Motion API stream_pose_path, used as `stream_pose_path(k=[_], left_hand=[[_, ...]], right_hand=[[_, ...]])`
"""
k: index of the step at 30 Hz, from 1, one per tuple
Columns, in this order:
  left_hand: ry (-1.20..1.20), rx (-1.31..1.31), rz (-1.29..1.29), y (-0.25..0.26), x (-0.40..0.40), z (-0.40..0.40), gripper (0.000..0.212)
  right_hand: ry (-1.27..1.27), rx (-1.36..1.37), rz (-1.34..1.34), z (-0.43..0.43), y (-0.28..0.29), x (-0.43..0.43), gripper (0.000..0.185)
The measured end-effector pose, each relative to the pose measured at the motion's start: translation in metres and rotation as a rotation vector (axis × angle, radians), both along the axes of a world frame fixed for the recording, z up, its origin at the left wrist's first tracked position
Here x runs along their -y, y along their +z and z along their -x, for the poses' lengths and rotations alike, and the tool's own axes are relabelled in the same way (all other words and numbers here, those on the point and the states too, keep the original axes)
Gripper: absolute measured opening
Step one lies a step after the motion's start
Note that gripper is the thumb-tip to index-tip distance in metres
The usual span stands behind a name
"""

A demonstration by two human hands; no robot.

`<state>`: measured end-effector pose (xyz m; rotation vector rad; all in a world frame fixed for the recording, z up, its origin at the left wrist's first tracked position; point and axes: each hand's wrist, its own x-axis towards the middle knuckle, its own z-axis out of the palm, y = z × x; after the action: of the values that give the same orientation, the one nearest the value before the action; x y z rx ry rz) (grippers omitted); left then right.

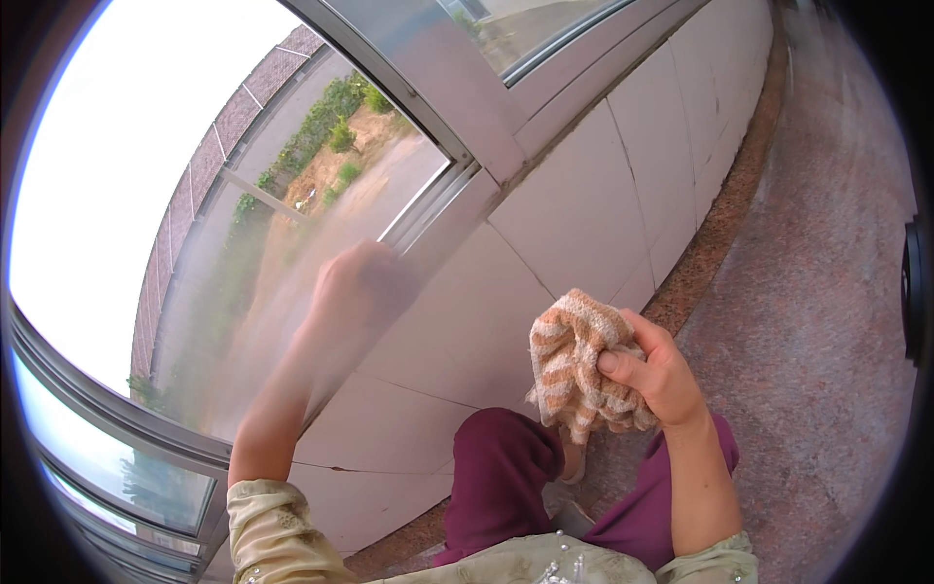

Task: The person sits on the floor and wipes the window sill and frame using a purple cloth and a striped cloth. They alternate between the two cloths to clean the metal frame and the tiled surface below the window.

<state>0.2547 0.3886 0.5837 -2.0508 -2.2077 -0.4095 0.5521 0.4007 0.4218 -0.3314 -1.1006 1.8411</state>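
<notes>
A bunched terry cloth [576, 358] with orange-brown and white stripes is gripped in my right hand [660, 372], thumb pressed on top. It hangs above my knees, clear of the wall. My left hand [357, 281] reaches out to the bottom of a metal window frame [438, 208], beside the sliding track. Motion blur hides its fingers, so I cannot tell whether they hold anything or touch the frame. Behind that hand is the window opening or pane, with the outdoors showing through.
Below the window runs a wall of pale tiles [576, 197] with a brown stone skirting [700, 270]. The speckled reddish floor [795, 365] lies to my right. Further window panels [164, 489] continue at the lower left. A dark object [912, 292] shows at the right rim.
</notes>
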Motion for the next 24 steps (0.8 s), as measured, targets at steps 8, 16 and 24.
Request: stream_pose_path(k=[8, 16, 24], left_hand=[[0.012, -0.109, -0.04, 0.007, -0.051, -0.057, 0.021], [-0.119, -0.044, -0.157, -0.007, 0.017, 0.011, 0.022], [-0.035, -0.066, -0.146, -0.003, -0.057, -0.024, 0.024]], right_hand=[[-0.011, 0.048, 0.025, 0.011, -0.001, -0.004, 0.032], [-0.052, 0.039, 0.05, 0.005, -0.003, -0.003, 0.033], [0.013, 0.094, 0.02, 0.033, -0.003, -0.002, 0.036]])
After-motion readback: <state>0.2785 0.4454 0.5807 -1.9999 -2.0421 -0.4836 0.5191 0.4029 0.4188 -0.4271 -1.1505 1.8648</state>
